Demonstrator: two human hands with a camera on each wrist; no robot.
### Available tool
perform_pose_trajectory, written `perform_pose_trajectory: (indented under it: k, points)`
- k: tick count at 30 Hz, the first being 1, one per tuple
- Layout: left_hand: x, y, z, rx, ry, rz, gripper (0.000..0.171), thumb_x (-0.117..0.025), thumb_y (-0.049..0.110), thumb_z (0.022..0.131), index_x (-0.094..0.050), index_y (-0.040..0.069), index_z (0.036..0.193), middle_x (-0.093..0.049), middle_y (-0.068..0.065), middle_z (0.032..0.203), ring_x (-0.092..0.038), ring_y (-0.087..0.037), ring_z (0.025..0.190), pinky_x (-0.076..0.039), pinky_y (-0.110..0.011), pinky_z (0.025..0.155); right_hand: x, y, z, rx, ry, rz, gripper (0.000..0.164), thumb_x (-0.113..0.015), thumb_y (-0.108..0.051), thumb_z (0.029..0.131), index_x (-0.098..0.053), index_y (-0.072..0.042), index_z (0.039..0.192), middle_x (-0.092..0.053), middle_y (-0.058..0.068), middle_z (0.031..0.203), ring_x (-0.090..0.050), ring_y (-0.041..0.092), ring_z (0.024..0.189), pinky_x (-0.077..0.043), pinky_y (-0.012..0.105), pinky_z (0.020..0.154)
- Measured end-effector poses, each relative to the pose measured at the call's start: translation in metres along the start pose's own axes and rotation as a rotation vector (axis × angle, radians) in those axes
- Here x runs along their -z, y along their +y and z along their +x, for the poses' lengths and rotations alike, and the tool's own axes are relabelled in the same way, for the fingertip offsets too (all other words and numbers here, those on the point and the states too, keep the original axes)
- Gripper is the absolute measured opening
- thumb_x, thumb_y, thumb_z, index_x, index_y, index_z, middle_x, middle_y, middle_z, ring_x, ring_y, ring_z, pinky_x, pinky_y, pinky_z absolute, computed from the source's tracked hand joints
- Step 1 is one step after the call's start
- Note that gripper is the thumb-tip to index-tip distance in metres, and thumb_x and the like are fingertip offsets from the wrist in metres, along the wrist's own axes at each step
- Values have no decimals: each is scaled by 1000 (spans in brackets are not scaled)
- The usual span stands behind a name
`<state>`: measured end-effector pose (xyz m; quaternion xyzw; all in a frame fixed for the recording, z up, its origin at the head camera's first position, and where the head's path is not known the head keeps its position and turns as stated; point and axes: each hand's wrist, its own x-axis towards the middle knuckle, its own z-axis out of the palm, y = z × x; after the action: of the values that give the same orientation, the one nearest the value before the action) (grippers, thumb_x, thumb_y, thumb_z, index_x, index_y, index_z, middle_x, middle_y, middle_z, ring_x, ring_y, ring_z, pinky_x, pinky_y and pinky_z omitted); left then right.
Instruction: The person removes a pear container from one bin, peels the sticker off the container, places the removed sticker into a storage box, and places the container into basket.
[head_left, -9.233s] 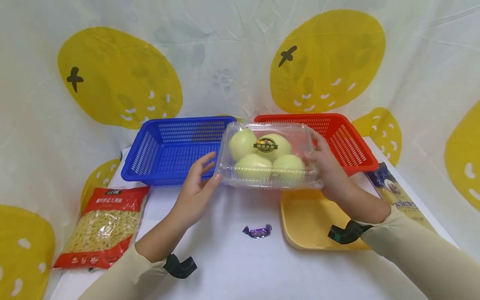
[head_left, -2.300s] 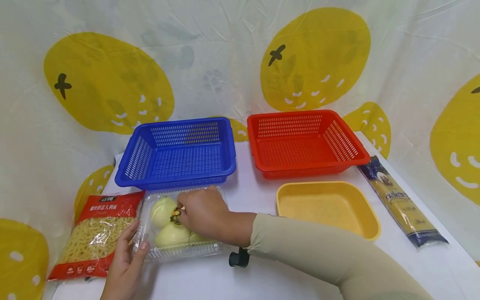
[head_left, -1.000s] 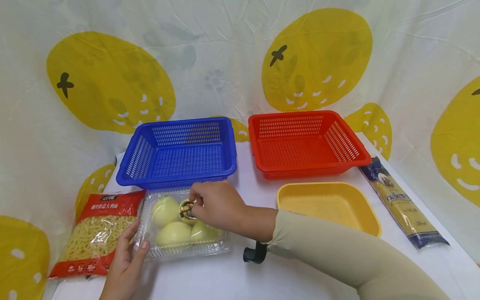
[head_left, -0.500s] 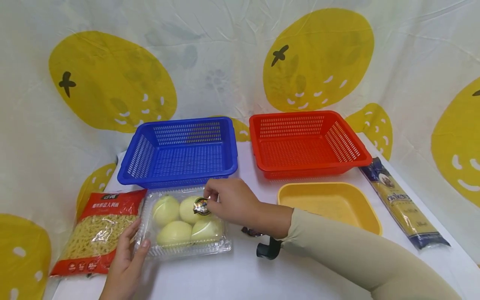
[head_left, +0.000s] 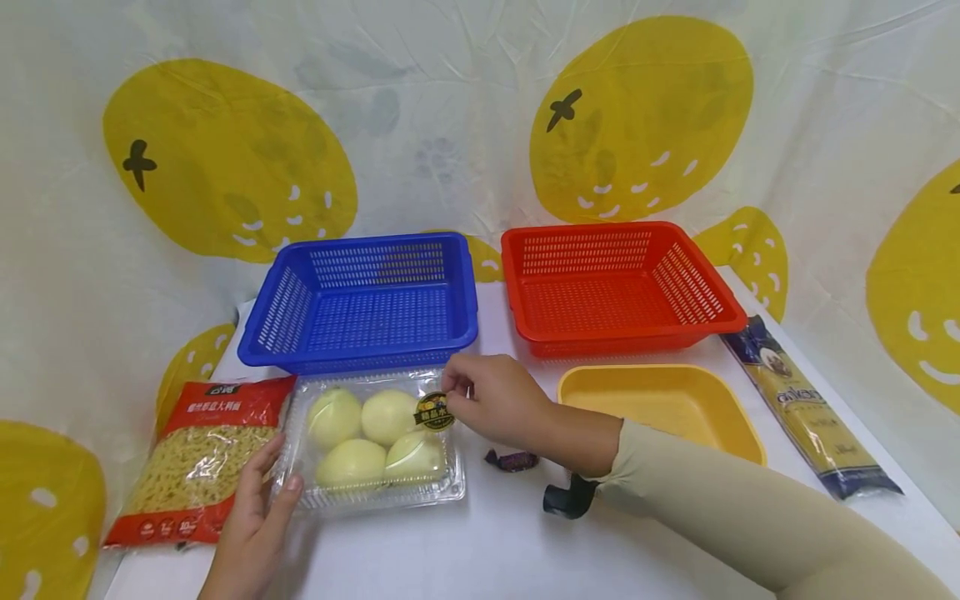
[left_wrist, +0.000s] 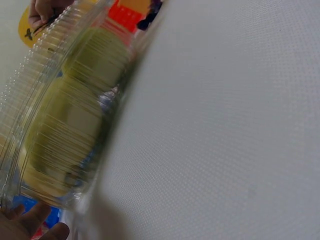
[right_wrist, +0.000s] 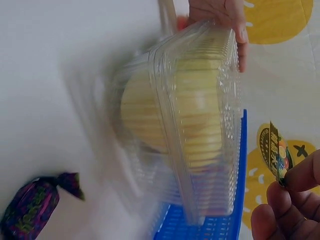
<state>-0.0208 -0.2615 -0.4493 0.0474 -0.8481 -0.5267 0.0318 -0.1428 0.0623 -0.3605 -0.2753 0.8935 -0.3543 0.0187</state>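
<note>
A clear plastic clamshell box (head_left: pixel 382 498) with several round pale yellow-green fruits (head_left: pixel 335 419) inside stands on the white table, its lid down. At its left end my left hand (head_left: pixel 251 521) touches the side, thumb at the near corner and fingers extended along the edge. My right hand (head_left: pixel 498 400) is above the box's right end, pinching a small black-and-gold sticker (head_left: pixel 433 412) between thumb and forefinger. In the right wrist view the sticker (right_wrist: pixel 275 152) stands up from the fingertips, curled and away from the lid.
Behind the box is a blue basket (head_left: pixel 360 358), with a red basket (head_left: pixel 630 337) to its right. A yellow tray (head_left: pixel 652 392) and a spaghetti packet (head_left: pixel 813 408) lie right. A red pasta bag (head_left: pixel 198 458) lies left. A purple wrapped candy (head_left: pixel 512 461) is under my right forearm.
The box was carried from mid-air to the table at left. Since then my right hand has drawn the sticker rightward off the lid, uncovering the candy. My left hand has stayed at the box.
</note>
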Motion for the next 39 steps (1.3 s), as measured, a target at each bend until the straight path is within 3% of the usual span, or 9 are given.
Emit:
perform_pose_trajectory:
  k: [3,8,10,14,16,23,30,35,39]
  points:
    - [1,1,1,14,-8,0,63,-53,26,115,-23,18,169,-28,-13,171,-33,-39,148,-32,0,98,6,4,-3,-23,-7,5,13,-67,-10,95,-67,-24,94,-65,-13,78,-60,10,74,-55,26,59]
    - [1,-1,0,2,-8,2,63,-53,23,114,-23,16,169,-28,-18,170,-35,-42,147,-33,1,95,19,10,-10,-69,-8,15,13,-69,-10,95,-68,-23,95,-65,-11,79,-61,13,75,-56,27,58]
    - [1,-1,-1,-7,-3,6,62,-53,22,114,-24,16,169,-29,-17,170,-37,-34,148,-34,1,95,25,13,-13,-81,-3,25,12,-70,-9,94,-69,-21,96,-65,-10,79,-60,15,75,-55,27,58]
    - [1,0,-1,-23,7,12,61,-53,21,114,-25,17,168,-31,-14,169,-37,-6,141,-35,0,97,37,19,-19,-101,5,38,12,-72,-7,93,-70,-18,96,-65,-7,80,-60,17,76,-56,28,60]
    - [1,0,-1,-21,6,11,61,-53,22,115,-25,18,169,-31,-12,169,-36,-2,138,-35,0,97,42,22,-23,-114,9,35,12,-73,-7,92,-70,-19,95,-65,-6,81,-60,17,78,-57,28,62]
    - [2,-1,1,19,-9,4,63,-53,26,115,-23,20,170,-28,-13,171,-34,-37,148,-33,0,97,56,37,-36,-133,5,3,12,-73,-8,94,-69,-19,97,-65,-7,83,-60,18,80,-57,29,63]
    - [1,0,0,29,-24,-3,63,-52,25,115,-21,17,169,-27,-15,171,-37,-42,146,-35,1,93,72,55,-59,-186,-2,-11,13,-74,-8,96,-69,-19,100,-66,-6,87,-61,19,84,-58,27,67]
    - [1,0,0,20,-17,-7,62,-51,24,115,-22,17,169,-27,-14,171,-39,-36,145,-37,0,95,82,69,-74,-209,-1,-31,12,-73,-9,97,-69,-19,102,-66,-7,89,-60,18,85,-57,25,68]
    - [1,0,-1,6,-20,-20,62,-52,22,115,-22,16,169,-27,-15,171,-40,-40,146,-38,0,94,91,84,-83,-213,-38,-38,11,-75,-12,98,-69,-19,104,-67,-8,91,-60,17,87,-57,25,70]
